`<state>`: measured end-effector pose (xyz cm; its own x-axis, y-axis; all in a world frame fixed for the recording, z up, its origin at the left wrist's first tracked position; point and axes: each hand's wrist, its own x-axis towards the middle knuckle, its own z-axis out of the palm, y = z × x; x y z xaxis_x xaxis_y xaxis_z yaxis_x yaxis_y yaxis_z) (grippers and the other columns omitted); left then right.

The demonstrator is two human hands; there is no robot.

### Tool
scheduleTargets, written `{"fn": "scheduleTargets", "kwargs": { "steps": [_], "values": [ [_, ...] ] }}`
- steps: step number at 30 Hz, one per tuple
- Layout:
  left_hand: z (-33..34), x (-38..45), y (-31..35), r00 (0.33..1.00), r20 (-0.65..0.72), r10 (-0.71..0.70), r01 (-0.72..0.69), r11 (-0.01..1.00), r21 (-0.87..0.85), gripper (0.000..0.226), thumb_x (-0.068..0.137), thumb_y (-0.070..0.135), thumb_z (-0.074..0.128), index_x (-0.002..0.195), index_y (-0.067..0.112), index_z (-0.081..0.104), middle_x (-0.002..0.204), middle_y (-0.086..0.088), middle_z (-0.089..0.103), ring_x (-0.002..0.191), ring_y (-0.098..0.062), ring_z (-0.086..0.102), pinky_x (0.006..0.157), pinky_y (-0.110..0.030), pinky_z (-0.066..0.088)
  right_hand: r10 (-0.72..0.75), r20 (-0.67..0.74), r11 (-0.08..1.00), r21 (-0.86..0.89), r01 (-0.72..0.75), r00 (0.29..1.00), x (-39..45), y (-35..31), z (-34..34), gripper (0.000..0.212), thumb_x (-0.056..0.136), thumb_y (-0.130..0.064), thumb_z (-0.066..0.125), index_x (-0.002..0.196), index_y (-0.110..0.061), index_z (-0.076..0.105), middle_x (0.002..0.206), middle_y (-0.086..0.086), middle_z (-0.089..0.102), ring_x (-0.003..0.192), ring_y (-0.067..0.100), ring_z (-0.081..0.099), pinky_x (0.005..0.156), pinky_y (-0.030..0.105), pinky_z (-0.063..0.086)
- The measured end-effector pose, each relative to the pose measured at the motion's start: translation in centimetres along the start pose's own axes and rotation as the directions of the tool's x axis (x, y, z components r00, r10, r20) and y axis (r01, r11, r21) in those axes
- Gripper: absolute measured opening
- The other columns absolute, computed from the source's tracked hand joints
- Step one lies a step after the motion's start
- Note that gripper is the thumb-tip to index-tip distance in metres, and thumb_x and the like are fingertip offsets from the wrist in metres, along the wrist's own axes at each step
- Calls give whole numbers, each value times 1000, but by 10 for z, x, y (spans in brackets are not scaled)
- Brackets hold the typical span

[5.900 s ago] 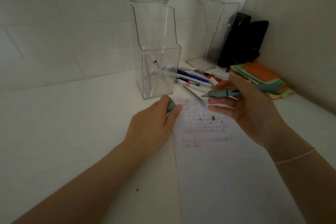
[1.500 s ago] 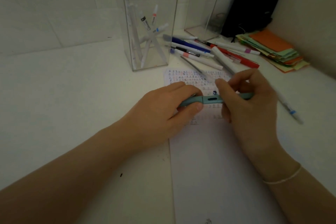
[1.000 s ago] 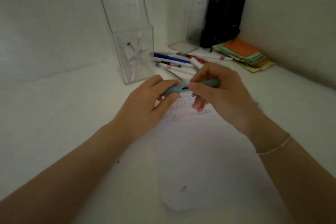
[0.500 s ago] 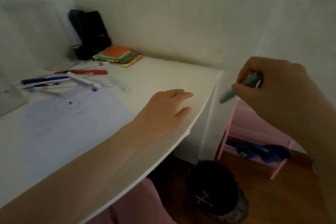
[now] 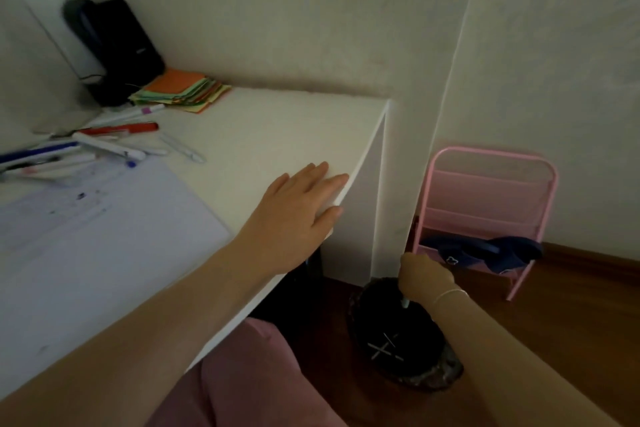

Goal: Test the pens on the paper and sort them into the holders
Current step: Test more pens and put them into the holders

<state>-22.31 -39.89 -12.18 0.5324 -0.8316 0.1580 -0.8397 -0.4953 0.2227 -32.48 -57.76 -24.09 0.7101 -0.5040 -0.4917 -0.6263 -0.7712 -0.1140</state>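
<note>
My right hand [image 5: 424, 277] hangs low beside the desk, over a dark waste bin [image 5: 446, 369] on the floor. It grips the teal pen [image 5: 404, 303], whose pale tip pokes down from my fist into the bin's mouth. My left hand [image 5: 298, 211] lies flat with straight fingers on the white desk [image 5: 270, 135], at its right edge. The test paper [image 5: 86, 236] with ink marks lies at the left. Several loose pens [image 5: 104, 142] lie beyond it. The clear holders are out of view.
A stack of coloured paper [image 5: 183, 90] and a black device [image 5: 114, 48] sit in the desk's back corner. A pink metal rack [image 5: 485, 215] with dark blue cloth stands on the wooden floor by the wall. A few thin items lie in the bin.
My view swung right, away from the holders. My right hand took the teal pen off the desk and lowered it to the bin. My left hand let go of the pen and lies flat at the desk edge.
</note>
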Motion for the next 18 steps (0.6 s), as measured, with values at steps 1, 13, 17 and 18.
{"fn": "scheduleTargets", "kwargs": {
  "steps": [1, 13, 17, 18],
  "values": [
    [0, 0, -1, 1000, -5, 0, 0, 1000, 3, 51, 95, 44, 23, 145, 35, 22, 156, 2, 16, 143, -11, 9, 114, -31, 4, 0, 22, 1000, -14, 0, 1000, 2, 0, 0, 33, 90, -8, 51, 123, -8, 54, 121, 12, 59, 108, 31, 60, 85, 39, 49],
    [-66, -33, -38, 948, -285, -141, 74, 970, -233, 32, 95, 28, 44, 123, 23, 58, 126, 5, 59, 115, -8, 52, 99, -16, 36, -296, -657, 886, 83, 457, 694, -101, -104, -176, 18, 91, -24, 49, 96, -18, 65, 90, 4, 66, 82, 25, 64, 83, 40, 53],
    [-96, -80, -110, 871, -293, -395, 351, 917, -192, 28, 95, 23, 49, 121, 30, 57, 124, 12, 57, 109, -6, 54, 86, -4, 31, -504, -708, 605, 121, 787, 496, -102, -203, -173, 30, 84, -10, 56, 111, -22, 64, 103, 3, 66, 97, 25, 60, 92, 42, 48],
    [-100, -95, -129, 839, -305, -450, 416, 893, -173, 28, 95, 22, 49, 120, 29, 58, 124, 10, 58, 108, -9, 55, 86, -9, 33, -567, -661, 579, 105, 809, 492, -97, -228, -166, 35, 86, -8, 55, 118, -21, 61, 112, 4, 63, 105, 25, 57, 96, 40, 45]
  ]
}}
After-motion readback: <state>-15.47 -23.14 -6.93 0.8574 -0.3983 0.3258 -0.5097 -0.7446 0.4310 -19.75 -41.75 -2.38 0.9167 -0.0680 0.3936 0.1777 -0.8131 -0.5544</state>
